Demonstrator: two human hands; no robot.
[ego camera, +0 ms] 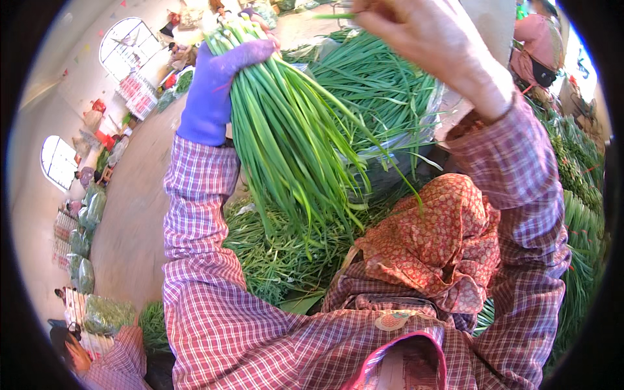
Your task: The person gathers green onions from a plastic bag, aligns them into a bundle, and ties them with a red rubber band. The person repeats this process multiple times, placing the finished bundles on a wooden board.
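Observation:
My left hand, in a purple glove, is closed around a thick bunch of green leafy stalks, which look like garlic chives. Their pale root ends rise above my fist, and the long leaves hang down to the right. My right hand is bare and raised at the top edge, its fingers bent and partly cut off. A thin green leaf extends left from its fingertips. Behind the bunch, more long green leaves lie heaped on clear plastic sheeting.
Loose green trimmings cover the ground below the bunch. Red patterned cloth drapes over my knee. Tied green bundles line the right side. One person is at the upper right, another at the lower left. Filled plastic bags stand far left.

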